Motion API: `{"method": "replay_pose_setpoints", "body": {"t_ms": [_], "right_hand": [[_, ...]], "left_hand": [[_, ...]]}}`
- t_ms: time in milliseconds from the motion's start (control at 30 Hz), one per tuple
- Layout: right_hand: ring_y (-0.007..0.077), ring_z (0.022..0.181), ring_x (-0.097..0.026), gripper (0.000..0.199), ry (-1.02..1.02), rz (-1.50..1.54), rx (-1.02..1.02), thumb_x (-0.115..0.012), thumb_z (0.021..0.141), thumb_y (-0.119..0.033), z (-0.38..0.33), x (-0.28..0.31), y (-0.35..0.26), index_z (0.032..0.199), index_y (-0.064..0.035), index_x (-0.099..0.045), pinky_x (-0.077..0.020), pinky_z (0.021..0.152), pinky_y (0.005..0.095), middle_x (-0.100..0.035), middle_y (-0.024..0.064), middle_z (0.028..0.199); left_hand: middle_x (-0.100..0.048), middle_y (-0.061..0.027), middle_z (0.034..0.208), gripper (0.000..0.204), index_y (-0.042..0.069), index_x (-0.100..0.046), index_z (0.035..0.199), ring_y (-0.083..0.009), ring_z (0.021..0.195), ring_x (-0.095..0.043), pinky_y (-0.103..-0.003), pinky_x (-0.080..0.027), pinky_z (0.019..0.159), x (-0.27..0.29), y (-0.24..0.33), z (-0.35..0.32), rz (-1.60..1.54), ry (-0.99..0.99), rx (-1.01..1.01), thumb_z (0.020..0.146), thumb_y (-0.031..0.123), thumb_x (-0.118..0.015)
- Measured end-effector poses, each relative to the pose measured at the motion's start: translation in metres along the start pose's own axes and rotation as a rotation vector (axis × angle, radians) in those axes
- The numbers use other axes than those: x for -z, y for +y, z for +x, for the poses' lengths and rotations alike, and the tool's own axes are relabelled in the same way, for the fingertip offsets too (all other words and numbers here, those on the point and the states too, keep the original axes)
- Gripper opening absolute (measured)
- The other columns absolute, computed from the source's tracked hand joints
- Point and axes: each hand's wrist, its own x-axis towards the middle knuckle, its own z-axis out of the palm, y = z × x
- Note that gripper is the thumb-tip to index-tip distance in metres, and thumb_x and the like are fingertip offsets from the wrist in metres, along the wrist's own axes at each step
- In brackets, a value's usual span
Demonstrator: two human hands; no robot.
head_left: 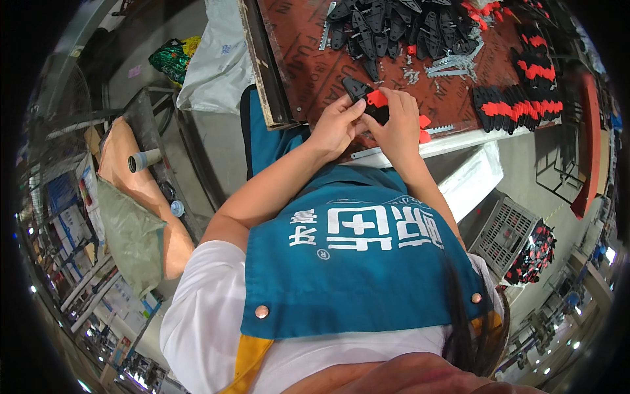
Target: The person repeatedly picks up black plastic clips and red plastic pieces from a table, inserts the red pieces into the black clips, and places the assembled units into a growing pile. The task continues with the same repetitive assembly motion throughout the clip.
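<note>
Your left hand (336, 125) and right hand (396, 123) meet at the near edge of the worktop (302, 65), both closed around one small black handle piece (363, 94) with a red part (377, 98) on it. Your left fingers pinch its black end, while your right fingers curl over the red part and the body beneath it, so the piece sits just above the worktop's front edge, between your two hands. A loose red clip (424, 121) lies just beside your right hand. Farther back on the worktop lies a heap of black handle shells (394, 23), with a scatter of small metal blades (453, 64) near it. To the right, finished black-and-red pieces (518, 105) stand in rows. Your teal apron (354, 262) fills the lower middle of the view.
</note>
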Motion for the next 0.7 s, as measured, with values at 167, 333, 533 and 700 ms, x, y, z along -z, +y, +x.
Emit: {"method": "replay_pose_setpoints", "body": {"t_ms": [167, 333, 533, 700], "right_hand": [[0.0313, 0.086, -0.053, 0.043, 0.074, -0.019, -0.015, -0.080, 0.065, -0.021, 0.000, 0.007, 0.045, 0.099, -0.0022, -0.061, -0.0412, 0.077, 0.0409, -0.058, 0.0109, 0.087], [0.0338, 0.088, -0.054, 0.053, 0.300, -0.634, -0.209, -0.080, 0.066, -0.031, -0.007, 0.061, 0.177, 0.105, -0.0034, -0.058, -0.0414, 0.077, 0.0433, -0.059, 0.0144, 0.092], [0.0356, 0.095, -0.053, 0.060, 0.330, -1.012, -0.421, -0.080, 0.066, -0.030, -0.020, 0.067, 0.201, 0.115, -0.0049, -0.055, -0.0411, 0.087, 0.0450, -0.059, 0.0148, 0.099], [0.0339, 0.098, -0.055, 0.053, 0.090, -0.404, -0.012, -0.077, 0.068, -0.026, 0.043, 0.014, 0.134, 0.112, -0.0043, -0.056, -0.0416, 0.086, 0.0449, -0.060, 0.0156, 0.101]], "left_hand": [[-0.052, -0.0140, 0.124, 0.040, 0.001, -0.040, 0.133, -0.0231, 0.107, -0.057, -0.035, -0.047, 0.095, -0.002, -0.001, -0.005, 0.223, -0.016, 0.017, 0.097, 0.016, -0.049], [-0.051, -0.0149, 0.130, 0.045, 0.002, -0.037, 0.137, -0.0240, 0.110, -0.057, -0.036, -0.045, 0.097, 0.011, 0.011, -0.005, 0.262, -0.001, -0.012, 0.097, 0.017, -0.050], [-0.058, -0.0097, 0.117, 0.036, 0.003, -0.047, 0.127, -0.0170, 0.101, -0.059, -0.032, -0.047, 0.091, 0.017, 0.013, -0.005, 0.248, 0.080, 0.006, 0.094, 0.016, -0.054], [-0.060, -0.0073, 0.110, 0.028, 0.004, -0.052, 0.119, -0.0156, 0.096, -0.060, -0.030, -0.048, 0.087, 0.023, 0.004, 0.001, 0.227, 0.206, 0.021, 0.093, 0.014, -0.055]]}}
